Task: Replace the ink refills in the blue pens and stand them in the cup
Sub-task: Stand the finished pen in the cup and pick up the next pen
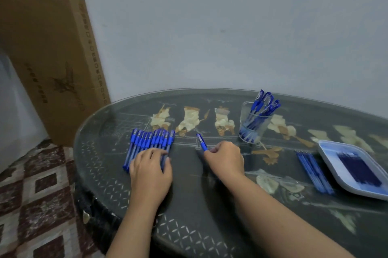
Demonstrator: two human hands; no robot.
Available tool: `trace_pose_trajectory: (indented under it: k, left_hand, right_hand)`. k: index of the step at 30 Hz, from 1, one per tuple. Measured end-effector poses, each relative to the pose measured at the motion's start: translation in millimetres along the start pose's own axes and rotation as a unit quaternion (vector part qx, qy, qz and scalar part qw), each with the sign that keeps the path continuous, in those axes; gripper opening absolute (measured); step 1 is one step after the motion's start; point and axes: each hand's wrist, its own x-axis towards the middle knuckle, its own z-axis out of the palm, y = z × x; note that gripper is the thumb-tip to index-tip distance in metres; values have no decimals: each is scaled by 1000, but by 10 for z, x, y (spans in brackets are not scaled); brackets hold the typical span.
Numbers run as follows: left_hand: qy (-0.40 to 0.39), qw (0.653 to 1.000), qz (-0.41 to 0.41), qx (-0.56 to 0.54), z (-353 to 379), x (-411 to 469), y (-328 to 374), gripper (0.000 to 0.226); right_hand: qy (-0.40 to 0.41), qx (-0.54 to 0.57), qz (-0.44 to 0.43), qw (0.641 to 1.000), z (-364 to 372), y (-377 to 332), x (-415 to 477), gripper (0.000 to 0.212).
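Several capped blue pens (pixel 150 142) lie side by side in a row on the left of the glass table (pixel 189 194). My left hand (pixel 150 170) rests on the near ends of that row, fingers curled over the rightmost pens. My right hand (pixel 225 158) grips one blue pen (pixel 202 142), whose capped end points up and away to the left. A clear glass cup (pixel 253 123) stands behind my right hand with several blue pens upright in it. Several loose blue refills (pixel 313 170) lie to the right.
A white tray (pixel 327 152) holding dark blue refills sits at the right edge. A large cardboard box (pixel 52 58) leans against the wall on the left. The table's far edge is close to the wall. Patterned floor tiles show at lower left.
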Motion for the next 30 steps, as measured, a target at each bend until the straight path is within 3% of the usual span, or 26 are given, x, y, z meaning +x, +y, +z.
trace_pose_trajectory:
  k: [4, 7, 13, 17, 20, 25, 30]
  left_hand:
    - [62, 998, 5, -14, -32, -8, 54, 20]
    - [62, 997, 35, -20, -16, -48, 206, 16]
    - [-97, 980, 119, -130, 216, -150, 886, 22]
    - [-200, 943, 171, -204, 459, -288, 1337, 23]
    - [-224, 930, 153, -248, 617, -323, 1455, 17]
    - [-221, 927, 151, -264, 669, -325, 1404, 31]
    - [-228, 918, 146, -289, 657, -325, 1400, 28]
  right_hand:
    - [26, 5, -49, 998, -299, 385, -52, 11]
    - [24, 10, -98, 995, -517, 744, -119, 14]
    - [40, 7, -197, 980, -851, 1415, -227, 11]
    - [86, 24, -211, 973, -930, 1701, -218, 29]
    - [122, 29, -235, 964, -900, 1800, -180, 28]
    - [142, 39, -255, 956, -809, 1842, -178, 22]
    - [158, 43, -253, 954, -801, 1835, -169, 14]
